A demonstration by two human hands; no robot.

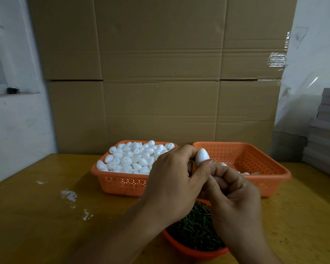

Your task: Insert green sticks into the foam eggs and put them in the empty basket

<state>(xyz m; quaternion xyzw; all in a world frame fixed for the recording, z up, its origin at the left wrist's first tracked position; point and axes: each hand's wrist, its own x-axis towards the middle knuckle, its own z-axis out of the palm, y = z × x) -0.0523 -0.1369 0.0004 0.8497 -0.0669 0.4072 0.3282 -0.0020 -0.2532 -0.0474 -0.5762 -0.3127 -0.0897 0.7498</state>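
White foam egg sits pinched in my left hand, centre of the frame, pointed end up, my fingers curled over its left side and my thumb under it. My right hand is just below and right of it, fingers curled tight and touching my left thumb; clamped on something small, but I cannot tell if a stick is in there, the fingers hide it. Both hands are raised above the surface, in front of the two orange baskets.

Left basket, middle of the frame: heaped with loose foam eggs, some showing a hole. Right basket, just beside it and touching at the rim: mostly bare perforated floor, a few white eggs near its front wall, partly hidden by my right hand. Lower centre: round orange bowl full of green sticks, under my wrists, near the front edge.

Wooden surface is yellow-brown with white smears at lower left. Cardboard sheet stands behind the baskets filling the upper frame. Grey stacked boards at right edge. White wall at left.
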